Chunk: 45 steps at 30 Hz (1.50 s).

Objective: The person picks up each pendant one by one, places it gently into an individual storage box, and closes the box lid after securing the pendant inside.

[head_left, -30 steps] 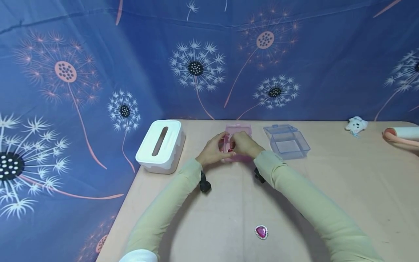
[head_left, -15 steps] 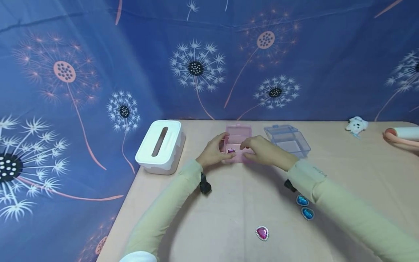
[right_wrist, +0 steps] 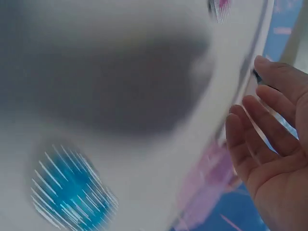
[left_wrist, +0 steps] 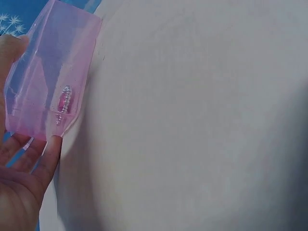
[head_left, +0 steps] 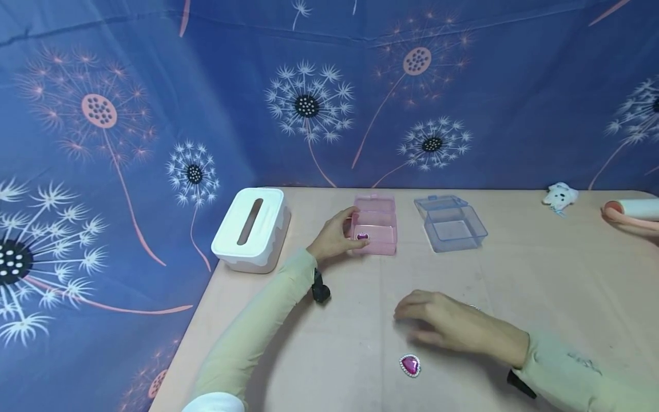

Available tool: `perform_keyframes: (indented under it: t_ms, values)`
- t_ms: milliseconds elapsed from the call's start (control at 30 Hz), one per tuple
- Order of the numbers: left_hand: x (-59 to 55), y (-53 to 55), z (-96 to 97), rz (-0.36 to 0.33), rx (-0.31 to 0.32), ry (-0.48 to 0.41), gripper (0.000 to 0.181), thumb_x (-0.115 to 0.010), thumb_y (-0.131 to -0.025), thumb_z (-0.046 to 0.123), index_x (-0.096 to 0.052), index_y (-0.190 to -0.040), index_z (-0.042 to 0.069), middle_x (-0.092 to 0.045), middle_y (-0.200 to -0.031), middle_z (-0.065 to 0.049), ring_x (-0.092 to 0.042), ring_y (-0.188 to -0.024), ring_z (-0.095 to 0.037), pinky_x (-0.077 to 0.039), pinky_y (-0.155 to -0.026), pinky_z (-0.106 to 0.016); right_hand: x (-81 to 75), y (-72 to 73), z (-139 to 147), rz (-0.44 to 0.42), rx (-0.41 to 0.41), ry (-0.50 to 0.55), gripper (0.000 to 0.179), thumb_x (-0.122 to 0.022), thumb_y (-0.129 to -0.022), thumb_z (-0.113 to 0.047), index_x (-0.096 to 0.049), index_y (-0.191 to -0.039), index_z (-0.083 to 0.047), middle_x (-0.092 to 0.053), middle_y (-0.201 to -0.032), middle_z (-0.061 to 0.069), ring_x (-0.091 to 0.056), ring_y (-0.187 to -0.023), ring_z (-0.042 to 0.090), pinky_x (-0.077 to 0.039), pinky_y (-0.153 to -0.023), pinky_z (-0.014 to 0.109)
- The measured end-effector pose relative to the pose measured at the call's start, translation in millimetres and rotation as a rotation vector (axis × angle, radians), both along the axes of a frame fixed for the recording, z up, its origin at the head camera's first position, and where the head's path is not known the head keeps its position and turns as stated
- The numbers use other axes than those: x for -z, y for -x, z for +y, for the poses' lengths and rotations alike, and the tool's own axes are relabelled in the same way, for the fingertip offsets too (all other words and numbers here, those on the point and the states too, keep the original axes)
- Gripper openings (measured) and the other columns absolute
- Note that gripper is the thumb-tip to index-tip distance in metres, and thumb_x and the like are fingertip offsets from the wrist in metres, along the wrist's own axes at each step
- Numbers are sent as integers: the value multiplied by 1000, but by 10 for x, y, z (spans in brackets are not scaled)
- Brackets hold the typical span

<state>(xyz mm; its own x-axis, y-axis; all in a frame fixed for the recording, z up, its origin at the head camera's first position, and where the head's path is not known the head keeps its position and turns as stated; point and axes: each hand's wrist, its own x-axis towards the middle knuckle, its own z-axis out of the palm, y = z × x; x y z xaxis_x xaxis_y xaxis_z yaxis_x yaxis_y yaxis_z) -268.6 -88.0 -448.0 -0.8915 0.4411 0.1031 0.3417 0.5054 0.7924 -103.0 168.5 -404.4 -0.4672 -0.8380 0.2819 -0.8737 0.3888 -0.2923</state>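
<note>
Nearest on the desk (head_left: 334,360) lies a pink heart gem (head_left: 410,365) with a pale beaded rim. Just beyond it is the right hand (head_left: 448,321), slightly blurred, its fingers loosely curved, thumb apart, holding nothing; the right wrist view shows a blue gem (right_wrist: 72,187) near it, streaked by blur. Farther back, the left hand (head_left: 333,236) has its thumb and fingers clamped on the left side of an open pink box (head_left: 383,236), with a magenta gem (head_left: 362,236) inside near the thumb. A white-lidded tissue box (head_left: 268,229) stands to its left, an open bluish clear box (head_left: 453,232) to its right. Behind hangs a blue dandelion-print cloth (head_left: 360,34).
</note>
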Motion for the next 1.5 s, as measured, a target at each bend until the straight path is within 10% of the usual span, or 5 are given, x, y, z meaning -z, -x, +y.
perform_keyframes:
  t_ms: [333,1500]
  values:
    - [-43,-17,9,-19,4,-19,85,-85,-74,22,-38,-144,8,-48,-143,-13,-52,-127,-28,-44,-105,-42,349,-473,128,-36,27,124,32,-83,-72,-18,-70,-101,-22,-63,-107,-11,-58,-98,3,-38,-89,5]
    - [-7,-7,7,-8,7,-6,85,-84,-75,25,-38,-144,9,-48,-144,-12,-52,-128,-28,-43,-106,-42,298,-376,0,51,-51,223,26,-80,-76,-12,-67,-97,-19,-60,-103,-10,-55,-93,2,-42,-79,8]
